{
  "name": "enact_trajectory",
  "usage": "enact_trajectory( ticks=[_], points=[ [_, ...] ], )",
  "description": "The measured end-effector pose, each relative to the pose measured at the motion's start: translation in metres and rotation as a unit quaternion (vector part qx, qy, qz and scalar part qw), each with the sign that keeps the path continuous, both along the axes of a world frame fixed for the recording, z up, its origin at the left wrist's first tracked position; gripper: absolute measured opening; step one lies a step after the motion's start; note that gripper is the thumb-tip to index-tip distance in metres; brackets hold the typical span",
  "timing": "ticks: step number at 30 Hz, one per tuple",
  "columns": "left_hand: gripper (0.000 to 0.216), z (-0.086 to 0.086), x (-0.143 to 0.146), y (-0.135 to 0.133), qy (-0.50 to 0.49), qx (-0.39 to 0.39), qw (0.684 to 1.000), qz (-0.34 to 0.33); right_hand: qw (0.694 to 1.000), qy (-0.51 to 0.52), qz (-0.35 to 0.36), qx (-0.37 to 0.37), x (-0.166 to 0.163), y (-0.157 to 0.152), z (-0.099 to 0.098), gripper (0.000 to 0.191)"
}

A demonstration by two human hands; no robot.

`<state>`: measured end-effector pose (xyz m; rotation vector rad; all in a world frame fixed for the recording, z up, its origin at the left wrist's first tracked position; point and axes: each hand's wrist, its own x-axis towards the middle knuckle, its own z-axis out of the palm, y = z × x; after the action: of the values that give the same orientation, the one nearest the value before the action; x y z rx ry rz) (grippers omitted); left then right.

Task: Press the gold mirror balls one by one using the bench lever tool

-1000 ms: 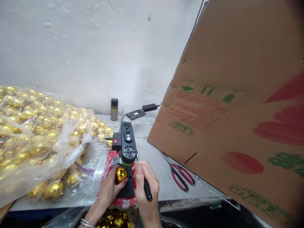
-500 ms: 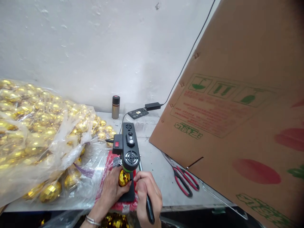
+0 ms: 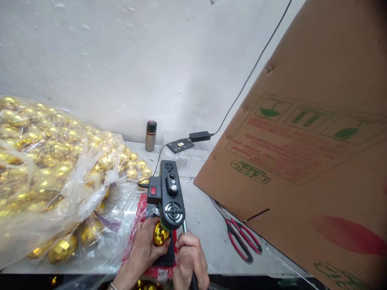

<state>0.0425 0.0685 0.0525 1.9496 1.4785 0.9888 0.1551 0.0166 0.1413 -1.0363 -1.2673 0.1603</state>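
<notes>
A small black press machine (image 3: 168,197) with a red switch stands on the bench near its front edge. My left hand (image 3: 144,251) is closed on a gold faceted ball (image 3: 160,237) and keeps it under the machine's head. My right hand (image 3: 190,262) is wrapped round the machine's black-tipped lever (image 3: 184,228), right of the ball. The lever's lower end is hidden by my fingers.
A large clear bag of gold balls (image 3: 45,169) fills the left of the bench. A big cardboard box (image 3: 308,153) leans in from the right, with red-handled scissors (image 3: 240,241) at its foot. A steel flask (image 3: 150,135), a power adapter (image 3: 199,136) and cable lie by the wall.
My right hand has drawn the lever down and towards me. My left hand keeps the gold ball under the machine's head. The view has tilted slightly, shifting everything down and right.
</notes>
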Motion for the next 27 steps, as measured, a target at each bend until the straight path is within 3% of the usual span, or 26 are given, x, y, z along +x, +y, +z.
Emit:
enact_trajectory(
  ticks=[5, 10, 14, 22, 27],
  points=[
    [0.036, 0.0, 0.001, -0.001, -0.005, -0.006, 1.0, -0.001, 1.0, 0.008, -0.012, -0.004, -0.001, 0.002, -0.005, 0.032],
    [0.037, 0.0, 0.001, -0.002, -0.014, -0.012, 1.0, 0.001, 0.998, -0.014, -0.03, 0.055, 0.0, 0.009, -0.011, 0.033],
    [0.038, -0.001, 0.001, -0.001, -0.013, -0.011, 1.0, 0.003, 0.999, -0.018, -0.021, 0.033, 0.002, 0.01, -0.013, 0.032],
    [0.033, 0.001, 0.002, 0.0, -0.006, -0.009, 1.0, 0.017, 0.99, -0.096, -0.033, 0.097, 0.011, 0.02, -0.012, 0.034],
    [0.035, -0.001, 0.004, 0.001, -0.003, -0.012, 1.0, 0.023, 0.981, -0.15, -0.03, 0.118, 0.014, 0.021, -0.023, 0.036]
  ],
)
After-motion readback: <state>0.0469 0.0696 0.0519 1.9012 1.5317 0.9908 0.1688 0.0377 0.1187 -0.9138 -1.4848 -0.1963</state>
